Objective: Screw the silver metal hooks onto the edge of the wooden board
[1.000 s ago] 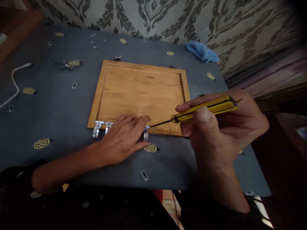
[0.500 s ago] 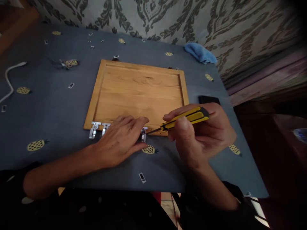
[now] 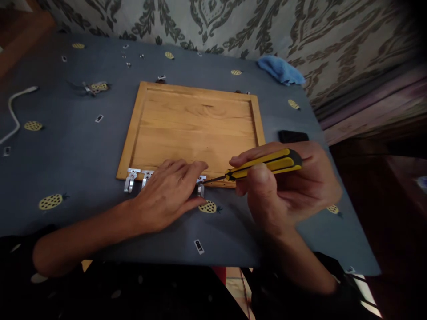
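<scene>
A wooden panel with a raised frame lies flat on the table, several silver metal hooks along its near edge. My left hand rests over that edge, covering part of the row. Its thumb and index finger bracket the rightmost metal hook, steadying it; the other fingertips are hidden. In my right hand is a screwdriver with a yellow and black handle, held between thumb and fingers. Its thin shaft points left, the tip at the rightmost hook's plate.
Small metal pieces are scattered at the back left. A white cable lies at the left edge, and a clear packet left of the panel. A blue cloth and a black phone-like object lie to the right.
My right hand and the screwdriver have shifted slightly right, and the tip has moved up onto the hook's plate. My left hand stays in place.
</scene>
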### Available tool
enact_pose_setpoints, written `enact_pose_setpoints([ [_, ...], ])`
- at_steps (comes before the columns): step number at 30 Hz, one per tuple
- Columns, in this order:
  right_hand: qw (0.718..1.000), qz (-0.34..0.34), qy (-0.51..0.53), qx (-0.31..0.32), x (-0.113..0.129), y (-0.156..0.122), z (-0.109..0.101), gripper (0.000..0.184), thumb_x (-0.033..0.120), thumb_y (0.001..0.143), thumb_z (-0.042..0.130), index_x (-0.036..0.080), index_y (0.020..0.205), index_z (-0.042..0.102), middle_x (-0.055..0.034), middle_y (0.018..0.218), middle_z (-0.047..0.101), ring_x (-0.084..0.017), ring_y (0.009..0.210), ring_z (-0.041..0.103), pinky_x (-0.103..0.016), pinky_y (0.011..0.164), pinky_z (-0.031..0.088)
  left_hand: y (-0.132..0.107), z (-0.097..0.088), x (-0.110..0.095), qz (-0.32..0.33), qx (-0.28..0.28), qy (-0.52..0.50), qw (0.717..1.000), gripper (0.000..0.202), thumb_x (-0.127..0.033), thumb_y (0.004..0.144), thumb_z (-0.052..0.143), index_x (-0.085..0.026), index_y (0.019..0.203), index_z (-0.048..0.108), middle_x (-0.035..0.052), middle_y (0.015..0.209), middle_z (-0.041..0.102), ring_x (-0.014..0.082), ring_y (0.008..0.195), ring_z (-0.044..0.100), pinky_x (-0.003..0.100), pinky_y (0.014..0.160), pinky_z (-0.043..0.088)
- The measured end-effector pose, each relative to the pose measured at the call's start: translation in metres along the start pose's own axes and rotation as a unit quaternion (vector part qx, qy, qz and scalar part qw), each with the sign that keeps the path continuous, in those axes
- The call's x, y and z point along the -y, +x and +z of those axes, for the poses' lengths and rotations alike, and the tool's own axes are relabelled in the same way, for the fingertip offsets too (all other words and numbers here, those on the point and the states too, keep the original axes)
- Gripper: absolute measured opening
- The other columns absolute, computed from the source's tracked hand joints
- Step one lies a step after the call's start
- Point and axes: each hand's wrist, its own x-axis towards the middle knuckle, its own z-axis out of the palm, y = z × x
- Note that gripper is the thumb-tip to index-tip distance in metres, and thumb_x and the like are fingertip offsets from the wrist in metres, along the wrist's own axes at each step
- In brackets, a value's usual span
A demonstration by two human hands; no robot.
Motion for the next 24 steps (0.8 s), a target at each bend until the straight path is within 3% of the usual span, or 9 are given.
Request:
enact_pose_setpoints([
  [6, 0.999, -0.039, 0.003, 0.028, -0.0055, 0.0004, -0.0005, 0.007, 0.03, 0.088, 0.073, 0.025, 0.092, 0.07, -0.0008, 0.079, 0.072, -0.016, 0.064, 0.07, -0.033, 0.057, 0.06, -0.0003, 0.0008, 0.0004, 0.005, -0.004, -0.006, 1.0, 0.054, -0.033, 0.085, 0.079, -0.015, 0.124, 0.046, 0.0103, 0.109, 0.071, 0.0306, 0.101, 0.066, 0.042, 0.083, 0.05],
  [18, 0.999, 0.016, -0.021, 0.038, -0.0006, -0.0002, -0.0052, 0.011, 0.036, 0.088, 0.073, 0.027, 0.095, 0.072, -0.0011, 0.084, 0.072, -0.015, 0.066, 0.067, -0.032, 0.057, 0.056, 0.0005, 0.0008, 0.0003, 0.006, -0.001, -0.001, 1.0, 0.056, -0.036, 0.085, 0.079, -0.012, 0.124, 0.048, 0.0113, 0.105, 0.071, 0.0317, 0.099, 0.067, 0.043, 0.081, 0.051],
  [24, 0.994, 0.058, 0.046, 0.084, 0.0035, 0.0031, -0.0067, 0.017, 0.039, 0.092, 0.068, 0.031, 0.106, 0.073, -0.002, 0.089, 0.073, -0.016, 0.06, 0.066, -0.03, 0.043, 0.051, 0.0003, -0.0001, 0.0005, 0.01, -0.002, 0.009, 1.0, 0.057, -0.036, 0.085, 0.079, -0.013, 0.124, 0.046, 0.0113, 0.107, 0.071, 0.0317, 0.099, 0.067, 0.043, 0.081, 0.051],
])
